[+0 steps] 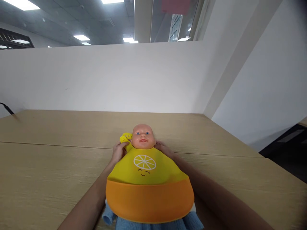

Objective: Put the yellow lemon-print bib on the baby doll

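A baby doll [143, 136] in blue clothing lies face up on the wooden table. Over its chest spreads a silicone bib [145, 174], yellow with a lemon slice and smiling face, and with an orange pocket at the bottom. My left hand [119, 151] is closed on the bib's yellow neck strap, whose holed end sticks out beside the doll's head. On the other side, my right hand [163, 149] reaches to the doll's neck under the bib's edge. Its fingertips are hidden behind the doll's head, so what they hold does not show.
The wooden table [59, 179] has a seam running across it. A white partition [115, 76] rises behind, and a white wall [259, 89] stands at the right. A black cable [7, 108] shows at the far left, a dark object [287, 151] beyond the right edge.
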Motion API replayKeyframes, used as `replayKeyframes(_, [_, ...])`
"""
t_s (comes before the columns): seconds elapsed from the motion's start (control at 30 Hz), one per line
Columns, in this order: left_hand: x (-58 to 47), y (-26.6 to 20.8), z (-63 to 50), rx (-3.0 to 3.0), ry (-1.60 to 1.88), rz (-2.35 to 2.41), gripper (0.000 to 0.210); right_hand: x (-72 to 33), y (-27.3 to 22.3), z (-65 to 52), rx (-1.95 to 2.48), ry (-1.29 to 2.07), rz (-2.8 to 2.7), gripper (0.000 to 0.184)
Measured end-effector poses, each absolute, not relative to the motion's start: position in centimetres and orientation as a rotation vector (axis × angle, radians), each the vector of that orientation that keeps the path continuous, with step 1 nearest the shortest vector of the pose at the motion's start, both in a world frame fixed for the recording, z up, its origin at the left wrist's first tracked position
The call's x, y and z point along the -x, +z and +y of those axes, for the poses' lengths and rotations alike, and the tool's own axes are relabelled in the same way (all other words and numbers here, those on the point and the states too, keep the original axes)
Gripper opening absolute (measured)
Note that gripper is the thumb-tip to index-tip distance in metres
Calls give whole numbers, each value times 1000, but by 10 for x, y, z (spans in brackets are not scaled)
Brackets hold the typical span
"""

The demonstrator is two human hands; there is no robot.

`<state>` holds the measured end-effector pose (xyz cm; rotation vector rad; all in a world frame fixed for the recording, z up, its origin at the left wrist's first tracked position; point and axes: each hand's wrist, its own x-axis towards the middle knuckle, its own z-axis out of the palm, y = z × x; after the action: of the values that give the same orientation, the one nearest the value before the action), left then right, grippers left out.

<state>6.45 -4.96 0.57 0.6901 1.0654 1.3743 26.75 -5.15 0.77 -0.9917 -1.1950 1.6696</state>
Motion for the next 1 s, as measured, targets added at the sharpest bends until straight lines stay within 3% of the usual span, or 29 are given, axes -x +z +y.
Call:
replayKeyframes(0.37, [-58,-6,-46,-710,1361,1007,57,-270,5,-49,1000,1650,-1225,26])
replayKeyframes(0.63, [-58,-2,-47,-704,1355,1035,60,-270,10,-53,987,1654,-1261,31])
replayKeyframes(1.0, [-58,-2,-45,-867,1315,1138,45,-274,4,-49,1010,1626,-1292,26])
